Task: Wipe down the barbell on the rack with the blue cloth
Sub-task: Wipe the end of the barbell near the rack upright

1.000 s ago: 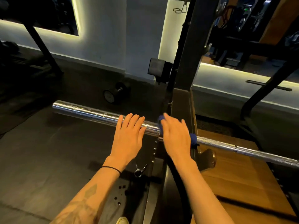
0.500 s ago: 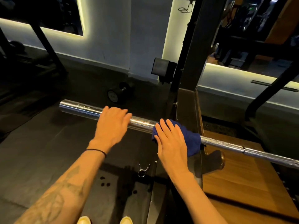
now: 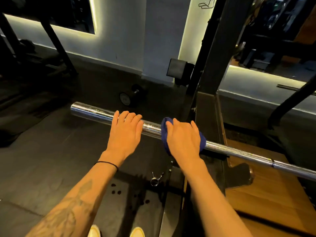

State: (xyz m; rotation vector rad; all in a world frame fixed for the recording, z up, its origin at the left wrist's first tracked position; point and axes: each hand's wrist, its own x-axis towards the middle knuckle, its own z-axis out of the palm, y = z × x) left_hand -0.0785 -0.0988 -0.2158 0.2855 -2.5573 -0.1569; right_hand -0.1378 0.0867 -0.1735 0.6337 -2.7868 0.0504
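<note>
A chrome barbell (image 3: 92, 111) lies across the black rack (image 3: 208, 106), its sleeve end at the left and its shaft running down to the right. My left hand (image 3: 125, 134) rests on the sleeve with its fingers curled over the top. Just to the right, my right hand (image 3: 183, 139) grips the blue cloth (image 3: 202, 140), which is wrapped around the bar beside the rack upright. Most of the cloth is hidden under that hand.
A spring collar clip (image 3: 156, 179) lies on the dark rubber floor below the bar. A dumbbell (image 3: 130, 96) sits by the wall behind. A wooden platform (image 3: 266, 199) is at the right. My yellow shoes (image 3: 136, 232) show at the bottom edge.
My right hand's fingers have curled round the bar, bunching the blue cloth under them. My left hand has shifted left along the sleeve since one second ago.
</note>
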